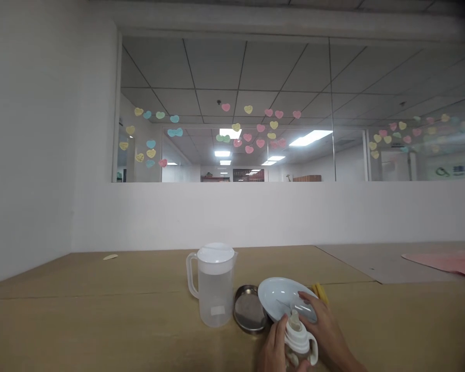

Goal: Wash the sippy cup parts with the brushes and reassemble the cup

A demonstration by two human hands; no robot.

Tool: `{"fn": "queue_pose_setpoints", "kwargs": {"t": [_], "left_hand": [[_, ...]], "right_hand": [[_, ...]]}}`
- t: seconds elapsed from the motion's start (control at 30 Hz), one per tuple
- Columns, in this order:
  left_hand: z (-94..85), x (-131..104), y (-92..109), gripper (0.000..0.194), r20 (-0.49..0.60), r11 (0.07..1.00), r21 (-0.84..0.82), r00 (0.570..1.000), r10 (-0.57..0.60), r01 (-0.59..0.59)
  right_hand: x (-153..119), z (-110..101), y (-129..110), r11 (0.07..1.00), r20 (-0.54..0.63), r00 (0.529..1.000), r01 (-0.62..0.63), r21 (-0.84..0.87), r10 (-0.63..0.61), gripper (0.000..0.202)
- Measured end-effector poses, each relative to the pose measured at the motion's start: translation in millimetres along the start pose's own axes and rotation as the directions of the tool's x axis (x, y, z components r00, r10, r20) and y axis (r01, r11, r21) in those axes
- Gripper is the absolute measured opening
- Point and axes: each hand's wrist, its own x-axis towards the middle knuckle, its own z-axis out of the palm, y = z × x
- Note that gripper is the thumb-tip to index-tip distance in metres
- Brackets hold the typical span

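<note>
My left hand (274,347) is wrapped around a baby bottle (297,338) with a white collar, a pale teat and a white side handle. The bottle stands upright near the bottom edge of the view, its lower part cut off. Just beyond it, my right hand (325,325) grips a clear, rounded cap (304,311) over the right side of a white bowl (273,293). The bowl is tilted. Left of the bowl lies a shallow metal dish (250,310). A lidded plastic pitcher (216,289) with clear liquid stands left of that dish.
A yellow object (320,293) lies partly hidden behind the bowl. At the far right is a pink cloth (449,262). A small flat beige piece (110,257) lies at the back left of the brown tabletop (101,330). A white wall (256,214) borders the table.
</note>
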Motion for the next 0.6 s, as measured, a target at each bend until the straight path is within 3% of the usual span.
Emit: {"fn": "queue_pose_setpoints", "kwargs": {"t": [0.17, 0.43, 0.6], "left_hand": [[-8.8, -4, 15, 0.080, 0.008, 0.999, 0.027, 1.000, 0.024, -0.024], [-0.9, 0, 0, 0.080, -0.085, 0.996, 0.035, 0.993, 0.081, -0.079], [-7.2, 1, 2, 0.080, -0.024, 0.994, 0.080, 0.996, 0.082, -0.079]], "right_hand": [[3, -4, -5, 1.000, 0.032, 0.999, 0.012, -0.016, -0.011, 0.045], [5, -1, -7, 0.996, -0.016, 0.997, 0.074, -0.045, -0.075, 0.036], [6, -2, -11, 0.999, 0.035, 0.998, 0.047, 0.004, -0.047, 0.034]]}}
